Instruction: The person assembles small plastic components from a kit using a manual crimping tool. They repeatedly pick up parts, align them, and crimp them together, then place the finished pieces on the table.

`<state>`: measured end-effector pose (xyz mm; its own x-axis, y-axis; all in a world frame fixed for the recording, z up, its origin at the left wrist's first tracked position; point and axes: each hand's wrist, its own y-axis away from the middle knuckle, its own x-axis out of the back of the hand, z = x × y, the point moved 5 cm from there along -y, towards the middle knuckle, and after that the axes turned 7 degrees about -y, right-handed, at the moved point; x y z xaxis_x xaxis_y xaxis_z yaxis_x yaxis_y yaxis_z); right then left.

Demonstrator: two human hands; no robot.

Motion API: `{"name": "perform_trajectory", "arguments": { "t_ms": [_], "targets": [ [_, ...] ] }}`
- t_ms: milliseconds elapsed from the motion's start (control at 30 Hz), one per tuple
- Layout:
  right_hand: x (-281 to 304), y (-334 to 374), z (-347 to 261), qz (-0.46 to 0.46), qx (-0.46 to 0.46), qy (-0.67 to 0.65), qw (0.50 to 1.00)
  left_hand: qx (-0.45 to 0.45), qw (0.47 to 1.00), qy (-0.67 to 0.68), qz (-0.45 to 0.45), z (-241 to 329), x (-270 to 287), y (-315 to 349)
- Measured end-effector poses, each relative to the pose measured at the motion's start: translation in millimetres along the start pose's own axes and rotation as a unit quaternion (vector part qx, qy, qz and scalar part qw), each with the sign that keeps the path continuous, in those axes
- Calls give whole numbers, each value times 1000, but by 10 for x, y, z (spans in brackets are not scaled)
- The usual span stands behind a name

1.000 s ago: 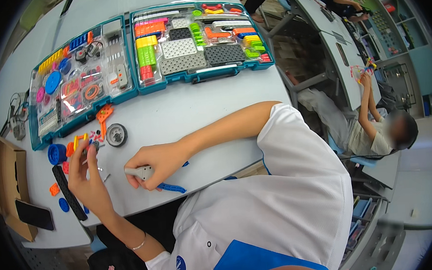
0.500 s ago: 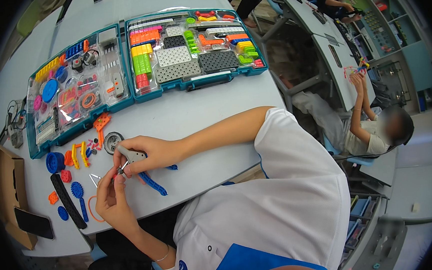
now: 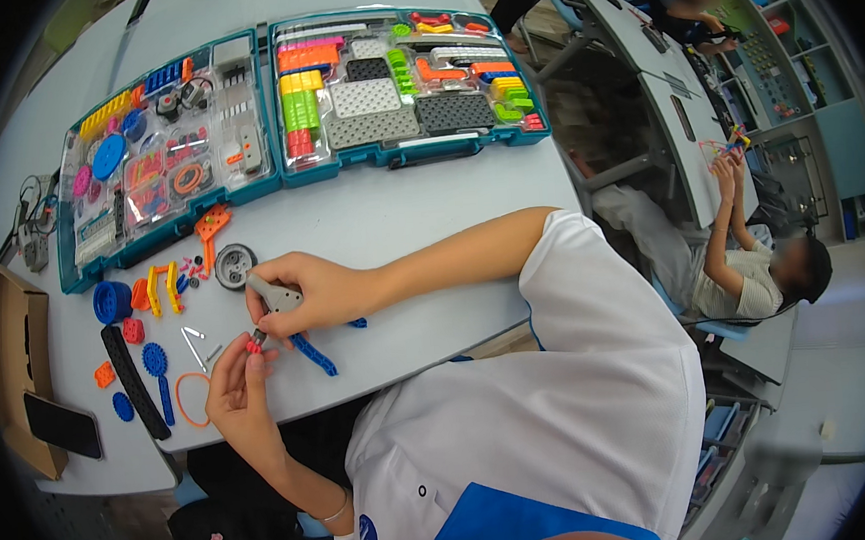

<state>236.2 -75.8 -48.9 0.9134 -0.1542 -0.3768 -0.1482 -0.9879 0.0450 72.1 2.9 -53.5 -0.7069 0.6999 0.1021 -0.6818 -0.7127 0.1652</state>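
Observation:
My left hand (image 3: 240, 389) pinches a small red piece (image 3: 254, 348) between thumb and fingertips, over the front part of the table. Above it, my right hand (image 3: 319, 290) grips a grey plastic tool with a pointed end (image 3: 279, 297). The tool's dark tip (image 3: 260, 335) meets the red piece; whether the two are joined I cannot tell. Partly under my right hand lies a blue toothed strip (image 3: 313, 356). Beside my left hand are thin silver rods (image 3: 193, 349) and an orange rubber ring (image 3: 193, 400). A grey wheel (image 3: 236, 268) lies just beyond my right fingers.
Two teal cases (image 3: 405, 158) of building parts stand open behind. To the left are an orange bracket (image 3: 211, 228), yellow frame (image 3: 156, 291), blue wheel (image 3: 112, 302), black track (image 3: 136, 383), phone (image 3: 62, 424) and cardboard box (image 3: 7, 350). Another person (image 3: 743, 258) sits at the right.
My hands have shifted slightly, and the red piece and dark tip show more plainly between them. More silver rods are uncovered beside my left hand. The whole view has moved a little.

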Motion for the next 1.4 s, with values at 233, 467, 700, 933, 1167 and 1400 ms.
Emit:
{"name": "perform_trajectory", "arguments": {
  "t_ms": [233,467,700,933,1167,1400],
  "targets": [
    [11,14,-29,33,-22,2,999,-14,994,64,88,4,-28,18],
    [11,49,-111,38,-58,66,995,-22,990,113,79,15,-153,2],
    [53,-17,-106,33,-61,71,995,-34,987,140,67,78,-109,-3],
    [-58,-35,-193,-14,-76,124,989,-198,962,-115,148,232,-124,82],
    [-15,-52,-127,9,-100,108,989,-214,955,-116,170,170,-135,91],
    [54,-151,-230,22,-88,140,986,-112,977,43,174,4,77,131]
  ]
}}
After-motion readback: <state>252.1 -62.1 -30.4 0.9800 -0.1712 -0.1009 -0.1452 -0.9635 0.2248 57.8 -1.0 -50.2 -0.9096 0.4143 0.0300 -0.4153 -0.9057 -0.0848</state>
